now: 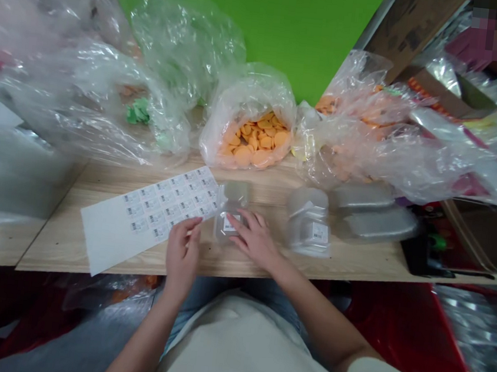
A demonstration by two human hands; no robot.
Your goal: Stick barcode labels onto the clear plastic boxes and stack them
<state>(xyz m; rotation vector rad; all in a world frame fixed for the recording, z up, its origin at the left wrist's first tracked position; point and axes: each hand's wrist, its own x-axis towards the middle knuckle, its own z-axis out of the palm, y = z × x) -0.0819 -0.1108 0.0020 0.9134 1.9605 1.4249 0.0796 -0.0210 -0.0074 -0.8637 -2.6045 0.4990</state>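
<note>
A clear plastic case (pixel 234 191) with a white label lies on the wooden table in front of me. My right hand (pixel 255 239) rests on it, fingers spread, the fingertips at the label. Just left of the case is my left hand (pixel 183 253), its fingers curled over the lower right part of a label sheet (pixel 152 211); whether it pinches something small cannot be made out. The sheet carries rows of small printed labels, and its left part is bare. To the right of my right hand sits a stack of clear cases (pixel 309 222), the top one labelled.
An open bag of orange discs (pixel 260 137) stands behind the case. Other plastic bags (pixel 106 100) crowd the back left and right. Further right are clear packs (pixel 378 220) and a dark tray (pixel 487 235). The table's front edge (pixel 134 263) runs close to me.
</note>
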